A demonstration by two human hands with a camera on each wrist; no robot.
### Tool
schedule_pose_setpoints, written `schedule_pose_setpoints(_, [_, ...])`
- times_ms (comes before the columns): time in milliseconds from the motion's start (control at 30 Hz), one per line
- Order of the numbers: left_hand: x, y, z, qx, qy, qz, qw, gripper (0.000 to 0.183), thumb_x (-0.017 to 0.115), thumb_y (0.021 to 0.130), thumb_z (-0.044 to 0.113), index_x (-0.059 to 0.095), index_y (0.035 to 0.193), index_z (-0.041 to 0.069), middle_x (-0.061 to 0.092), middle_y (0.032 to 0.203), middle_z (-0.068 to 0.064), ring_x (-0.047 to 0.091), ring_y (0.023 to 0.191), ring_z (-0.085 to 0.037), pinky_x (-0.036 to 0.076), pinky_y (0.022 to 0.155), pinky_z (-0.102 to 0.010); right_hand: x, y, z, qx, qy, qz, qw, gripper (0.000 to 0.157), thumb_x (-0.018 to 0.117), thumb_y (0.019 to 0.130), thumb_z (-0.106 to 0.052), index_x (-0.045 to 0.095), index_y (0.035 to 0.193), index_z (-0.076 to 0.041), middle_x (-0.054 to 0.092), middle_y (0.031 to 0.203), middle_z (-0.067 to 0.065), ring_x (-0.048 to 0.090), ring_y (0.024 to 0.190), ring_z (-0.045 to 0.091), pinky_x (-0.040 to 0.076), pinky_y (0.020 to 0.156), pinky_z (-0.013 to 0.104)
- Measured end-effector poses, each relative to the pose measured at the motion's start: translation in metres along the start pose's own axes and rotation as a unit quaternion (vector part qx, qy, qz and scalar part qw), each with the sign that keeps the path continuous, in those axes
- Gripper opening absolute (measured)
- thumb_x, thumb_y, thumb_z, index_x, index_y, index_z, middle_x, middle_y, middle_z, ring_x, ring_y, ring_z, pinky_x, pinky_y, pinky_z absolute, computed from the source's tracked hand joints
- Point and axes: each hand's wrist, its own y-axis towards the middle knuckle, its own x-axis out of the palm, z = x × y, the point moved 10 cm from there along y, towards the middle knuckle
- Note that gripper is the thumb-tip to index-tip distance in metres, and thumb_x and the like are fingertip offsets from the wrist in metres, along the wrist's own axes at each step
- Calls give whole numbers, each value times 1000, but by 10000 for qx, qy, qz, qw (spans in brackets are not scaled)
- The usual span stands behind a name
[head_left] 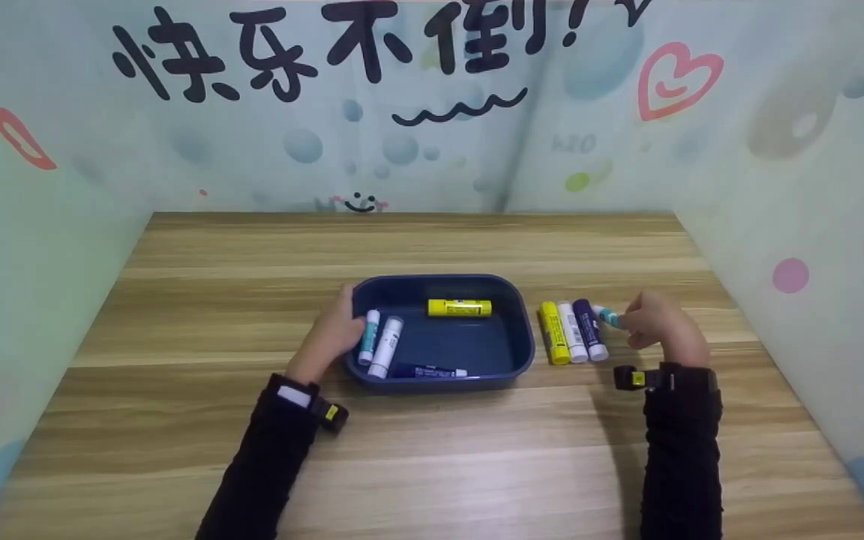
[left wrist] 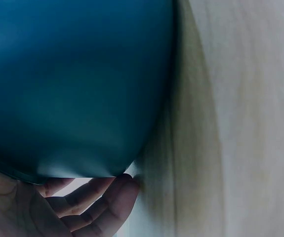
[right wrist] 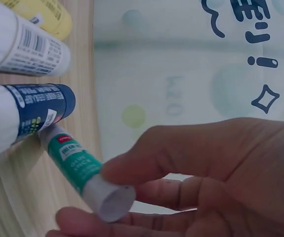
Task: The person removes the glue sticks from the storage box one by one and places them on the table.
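1. A slim green glue stick (right wrist: 75, 160) is held at the right of the box, beside a row of thicker sticks. Its green label is printed with pale lettering and a small red patch, and both ends are whitish. It is slanted; whether the dark blue stick is touched by its far tip cannot be told.
2. The near end of the green stick is pinched by the right hand (head_left: 661, 322), with the thumb laid on it and the fingers bent behind.
3. Next to it, a dark blue stick (head_left: 589, 330), a white stick (head_left: 571, 331) and a yellow stick (head_left: 553, 332) are lined up side by side, each ended in white or yellow.
4. The left side of a dark blue box (head_left: 439, 278) is gripped by the left hand (head_left: 333, 330), with the thumb at the rim and the fingers bent against the outside.
5. Inside the box are laid a yellow tube (head_left: 459, 308), a small teal tube (head_left: 369, 337), a white tube (head_left: 385, 346) and a dark tube (head_left: 430, 372).
6. Everything is set on a wood-grained table (head_left: 432, 465), backed by a printed wall (head_left: 252, 157).
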Motion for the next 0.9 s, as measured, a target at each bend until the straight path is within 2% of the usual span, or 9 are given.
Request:
schedule_pose_setpoints(133, [0, 0, 0, -22, 92, -34, 9999, 61, 45, 90, 9, 19, 144, 0, 32, 144, -28, 36, 130, -42, 31, 108, -51, 11, 0, 3, 112, 60, -362, 9993, 45, 51, 87, -10, 40, 122, 17, 53, 109, 28, 58, 90, 32, 53, 82, 42])
schedule_pose_setpoints(267, [-1, 1, 0, 22, 152, -37, 9999, 61, 45, 90, 9, 18, 144, -2, 31, 144, -28, 35, 130, -41, 31, 108, -51, 17, 2, 6, 155, -27, -525, 9985, 57, 53, 85, -8, 33, 130, 19, 49, 118, 34, 54, 101, 41, 52, 84, 45])
schedule_pose_setpoints(500, [-2, 1, 0, 37, 169, -9, 9998, 60, 45, 89, 9, 20, 143, -2, 33, 143, -29, 37, 129, -42, 32, 107, -52, 26, 12, 12, 300, -181, -692, 9970, 60, 54, 80, -5, 33, 132, 17, 51, 115, 29, 56, 98, 35, 51, 83, 44])
schedule_pose_setpoints(700, [0, 1, 0, -4, 150, -44, 9999, 61, 45, 90, 9, 18, 144, -1, 30, 145, -28, 35, 130, -42, 31, 108, -52, 30, 15, 15, 355, -98, -808, 9960, 60, 53, 82, -5, 30, 134, 14, 47, 122, 31, 55, 102, 37, 50, 85, 45])
schedule_pose_setpoints(900, [-1, 1, 1, -14, 175, -58, 9998, 63, 45, 91, 9, 16, 145, -2, 27, 147, -28, 32, 133, -42, 28, 110, -51, 29, 13, 12, 202, -141, -805, 9965, 61, 51, 83, -8, 28, 135, 14, 45, 124, 31, 54, 103, 37, 49, 88, 47])
